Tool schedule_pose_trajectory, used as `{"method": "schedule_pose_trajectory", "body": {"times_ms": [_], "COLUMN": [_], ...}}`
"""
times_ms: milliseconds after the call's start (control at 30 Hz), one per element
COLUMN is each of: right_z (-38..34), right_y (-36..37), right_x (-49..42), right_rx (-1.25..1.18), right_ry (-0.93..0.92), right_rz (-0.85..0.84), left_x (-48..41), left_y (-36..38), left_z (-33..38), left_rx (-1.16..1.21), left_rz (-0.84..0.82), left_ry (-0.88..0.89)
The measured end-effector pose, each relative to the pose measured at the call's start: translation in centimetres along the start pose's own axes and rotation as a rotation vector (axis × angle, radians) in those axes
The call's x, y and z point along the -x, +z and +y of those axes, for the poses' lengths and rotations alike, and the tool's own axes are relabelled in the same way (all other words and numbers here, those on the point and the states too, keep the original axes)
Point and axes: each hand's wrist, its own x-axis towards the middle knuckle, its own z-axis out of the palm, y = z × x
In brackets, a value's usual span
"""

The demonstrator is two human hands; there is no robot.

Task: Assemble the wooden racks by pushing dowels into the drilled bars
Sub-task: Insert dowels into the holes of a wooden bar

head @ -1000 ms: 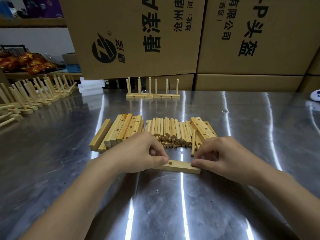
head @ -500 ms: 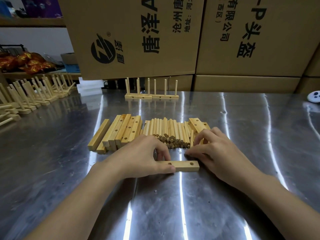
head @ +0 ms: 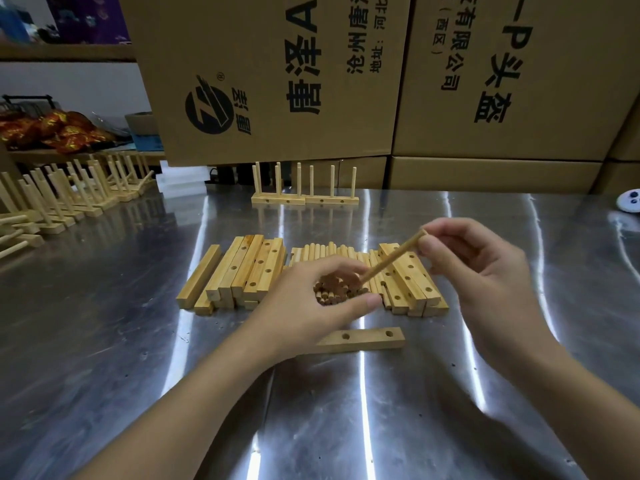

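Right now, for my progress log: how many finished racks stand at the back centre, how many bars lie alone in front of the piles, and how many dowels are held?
Racks: 2
Lone bar: 1
Held dowel, in the right hand: 1
Total: 4

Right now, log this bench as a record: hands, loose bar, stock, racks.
right hand: pinches one slim round wooden dowel by its upper end, tilted
left hand: curled over the pile of loose wooden dowels; grip unclear
loose bar: flat pale drilled wooden bar on the steel table, visible holes empty
stock: drilled-bar stacks flank the pile
finished racks: two upright at back, more far left
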Motion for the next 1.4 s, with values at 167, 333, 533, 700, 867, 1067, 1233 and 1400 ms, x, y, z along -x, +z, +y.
{"method": "schedule_pose_trajectory", "body": {"times_ms": [167,333,533,700,867,1067,1233,1400], "right_z": [0.1,0.2,1.0,1.2,1.1,0.6,0.4,0.6], "right_y": [-0.2,0.1,1.2,1.6,2.6,3.1,2.5,3.2], "right_x": [0.1,0.4,1.4,2.3,3.0,2.6,2.7,3.1], "right_rx": [-0.096,0.027,0.247,0.379,0.390,0.209,0.113,0.055], "right_ry": [0.117,0.122,0.103,0.095,0.052,0.036,0.082,0.160], "right_rz": [-0.002,-0.113,-0.304,-0.403,-0.421,-0.263,-0.232,-0.261], "left_x": [-0.2,-0.4,-0.1,0.2,2.2,3.9,4.2,3.8], "left_y": [-0.9,-1.6,-2.4,-0.2,-0.3,-2.9,-3.7,-2.5], "left_z": [0.4,0.0,-0.2,0.5,0.2,-2.0,-2.7,-3.4], "left_rx": [0.361,0.423,0.475,0.400,0.250,-0.331,-0.589,-0.328], "left_rz": [0.064,0.125,0.239,0.255,0.177,0.050,-0.163,-0.042], "left_ry": [-0.012,-0.076,-0.167,-0.108,0.026,0.173,0.097,0.046]}}
